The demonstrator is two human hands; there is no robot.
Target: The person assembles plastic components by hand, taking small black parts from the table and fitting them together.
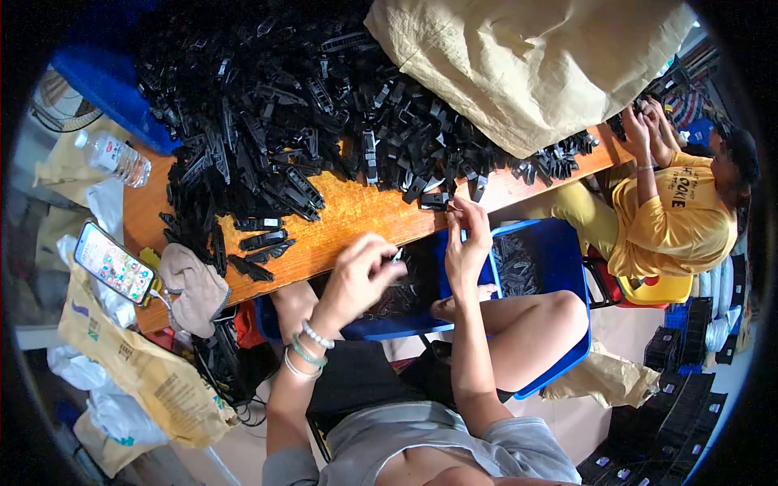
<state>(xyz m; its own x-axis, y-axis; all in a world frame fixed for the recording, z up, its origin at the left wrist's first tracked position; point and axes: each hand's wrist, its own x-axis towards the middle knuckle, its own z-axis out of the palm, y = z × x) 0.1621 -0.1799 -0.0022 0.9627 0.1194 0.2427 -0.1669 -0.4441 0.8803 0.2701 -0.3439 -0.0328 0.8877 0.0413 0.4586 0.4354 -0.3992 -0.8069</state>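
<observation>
Desk (350, 209) of orange-brown wood heaped with black plastic parts (251, 138). Left hand (356, 271) curled above a blue tub (389, 331), small blurred piece (397, 254) pinched at its tips; right hand (468, 241) bunched just beside a rectangular black part (434, 201) near the desk's front edge, grip impossible to tell.

Dark lettering (683, 188) on a yellow shirt (671, 231)

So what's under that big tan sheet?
Black parts show along the lower edges of the tan sheet; anything further under it is covered, so I can't tell.
</observation>
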